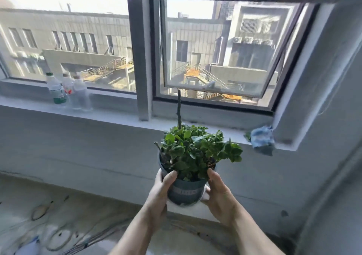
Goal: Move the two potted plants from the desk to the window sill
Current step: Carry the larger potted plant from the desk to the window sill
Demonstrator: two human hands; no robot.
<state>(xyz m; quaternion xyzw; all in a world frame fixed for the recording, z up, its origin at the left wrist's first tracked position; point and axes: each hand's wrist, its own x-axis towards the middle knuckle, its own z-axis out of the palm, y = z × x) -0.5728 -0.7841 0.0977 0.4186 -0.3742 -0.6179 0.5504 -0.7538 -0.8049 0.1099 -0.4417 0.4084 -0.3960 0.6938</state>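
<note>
I hold a potted plant (pixel 193 150) with bushy green leaves and one tall bare stem in a grey-blue pot (pixel 185 192). My left hand (pixel 160 194) grips the pot's left side, thumb on the rim. My right hand (pixel 219 194) clasps the right side and underside. The pot hangs in the air in front of the wall, below the level of the grey window sill (pixel 121 115). The leaves overlap the sill's front edge in view. No second potted plant and no desk are in sight.
Three plastic bottles (pixel 67 91) stand on the sill at the left. A crumpled blue cloth (pixel 261 139) lies at the sill's right end beside the wall corner. The right window pane (pixel 215 48) is tilted open outward. Cables lie on the floor at lower left.
</note>
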